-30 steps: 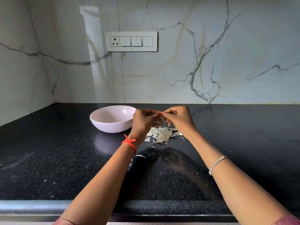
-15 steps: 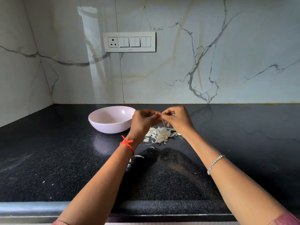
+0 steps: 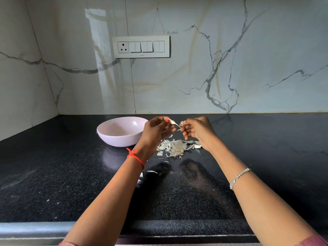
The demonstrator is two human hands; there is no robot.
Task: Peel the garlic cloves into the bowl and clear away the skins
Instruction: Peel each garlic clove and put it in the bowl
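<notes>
One garlic clove [image 3: 171, 121] is sitting up in the air between my hands, just above the pile of skins [image 3: 174, 147]. My left hand [image 3: 156, 130] is pinching its fat end with curled fingers. My right hand [image 3: 197, 132] is pinching the end of a thin strip of skin [image 3: 177, 125] that is trailing off it. I am guessing the clove is tiny, light and a bit slippery once it is bare, so I am holding the round part and pulling from the pointy end. The skin is looking dry and papery (it probably tears and blows away easily). The pink bowl [image 3: 113, 137] is waiting just beside my left hand on the shiny black counter [image 3: 53, 174], where little white bits are lying about. A white marble wall [image 3: 248, 50] with a switch plate [image 3: 141, 47] is standing behind.
</notes>
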